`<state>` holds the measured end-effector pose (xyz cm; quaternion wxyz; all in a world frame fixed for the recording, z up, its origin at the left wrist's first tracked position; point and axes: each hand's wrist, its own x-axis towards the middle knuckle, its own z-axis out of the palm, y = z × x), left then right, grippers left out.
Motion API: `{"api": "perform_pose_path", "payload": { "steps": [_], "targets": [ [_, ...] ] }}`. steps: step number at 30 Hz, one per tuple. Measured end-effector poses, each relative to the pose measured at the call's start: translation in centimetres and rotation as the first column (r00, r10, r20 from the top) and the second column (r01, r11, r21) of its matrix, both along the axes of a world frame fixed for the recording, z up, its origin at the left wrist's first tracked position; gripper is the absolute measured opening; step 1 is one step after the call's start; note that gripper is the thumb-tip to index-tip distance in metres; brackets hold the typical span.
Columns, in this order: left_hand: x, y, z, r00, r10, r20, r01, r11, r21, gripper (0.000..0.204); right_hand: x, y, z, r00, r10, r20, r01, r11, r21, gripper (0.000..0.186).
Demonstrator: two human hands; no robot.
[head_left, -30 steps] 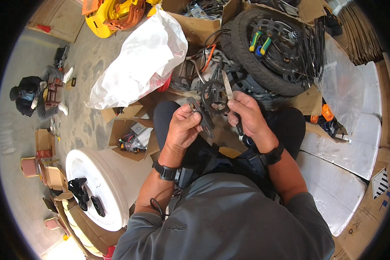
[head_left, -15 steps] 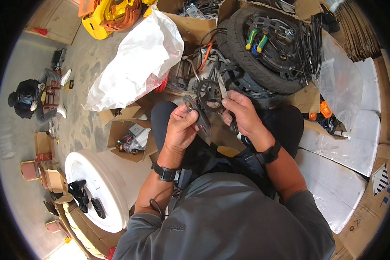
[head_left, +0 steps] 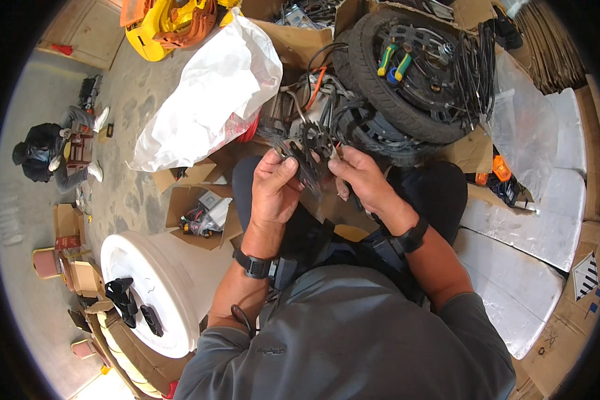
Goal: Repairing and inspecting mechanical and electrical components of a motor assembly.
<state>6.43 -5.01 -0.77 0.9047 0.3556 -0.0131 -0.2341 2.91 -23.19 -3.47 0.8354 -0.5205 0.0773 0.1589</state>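
Fingers of the left hand [head_left: 277,183] are closed on a long, dark, flat part [head_left: 308,175], the thumb pressed on its upper face. From where I stand this looks like the steadying grip, and it would work best kept firm, with the thumb tucked clear of any edge. Right beside that part, between the two hands, sits a round, dark, toothed ring [head_left: 317,139]; whether the two are joined I can't tell. The right hand [head_left: 363,177] is gripping too, its fingers folded around what seems to be a pale-bladed knife [head_left: 334,152], mostly lost in the blur. Short, light strokes, angled away from the left thumb, would be the careful way, I'd say.

Against half a second ago, going across: the crumpled white sack [head_left: 210,93] lies just as it did; the left hand has risen slightly and its dark part has gone blurry; the ring, whose round outline was plain, now looks narrower, as if turned nearer edge-on; the blade, which stood up clearly, shows only a sliver; the right hand has come closer to the left. Beyond it, the black rubber tyre [head_left: 410,113] hasn't shifted.
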Motion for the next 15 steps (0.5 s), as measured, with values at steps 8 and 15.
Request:
{"api": "perform_pose_path", "payload": {
  "steps": [8, 15],
  "targets": [
    [0.08, -0.18, -0.16, 1.000, 0.017, 0.019, -0.017, 1.000, 0.004, 0.027, -0.05, 0.34, 0.08, 0.993, -0.111, 0.040, 0.112, 0.993, -0.024, 0.045],
    [-0.07, -0.10, 0.07, 0.998, -0.063, 0.010, 0.063, 0.997, 0.038, 0.030, -0.36, -0.25, 0.34, 0.995, -0.055, 0.078, 0.046, 0.993, 0.111, 0.053]
  ]
}}
